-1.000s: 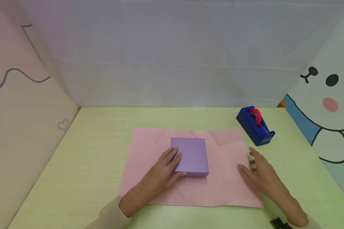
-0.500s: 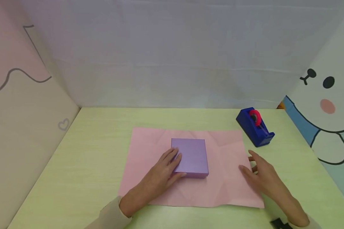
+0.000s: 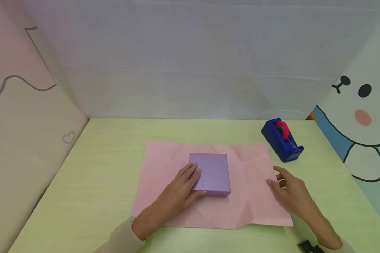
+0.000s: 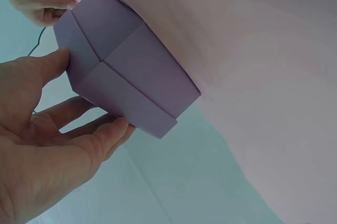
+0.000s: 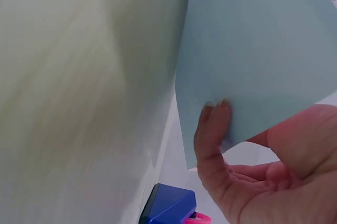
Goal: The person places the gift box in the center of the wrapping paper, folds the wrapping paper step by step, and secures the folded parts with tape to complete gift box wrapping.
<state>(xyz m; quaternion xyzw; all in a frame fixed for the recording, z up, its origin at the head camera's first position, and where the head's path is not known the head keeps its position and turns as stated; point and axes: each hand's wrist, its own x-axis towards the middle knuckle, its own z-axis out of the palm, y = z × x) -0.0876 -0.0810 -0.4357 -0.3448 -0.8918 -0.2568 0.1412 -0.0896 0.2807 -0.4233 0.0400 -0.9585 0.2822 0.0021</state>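
Note:
A square purple lidded box (image 3: 211, 172) sits on a sheet of pink wrapping paper (image 3: 253, 196). My left hand (image 3: 175, 196) holds the box at its near left corner, fingers over the top's left edge and thumb along the front side. In the left wrist view, thumb and fingers of the left hand (image 4: 58, 134) touch the box (image 4: 121, 66) on two sides. My right hand (image 3: 292, 193) pinches the paper's right edge, which is slightly lifted. The right wrist view shows the right hand (image 5: 247, 166) with fingertips on the paper's bluish-looking face (image 5: 258, 45).
A blue tape dispenser (image 3: 282, 140) with a red-cored roll stands behind the right hand, near the paper's far right corner. A pale wooden tabletop (image 3: 92, 168) lies under everything. White and printed cloth walls (image 3: 190, 70) close off the back and sides.
My right hand has closed in on the paper's right edge and raised it slightly, so creases show near the front. The left hand and the box have stayed in place.

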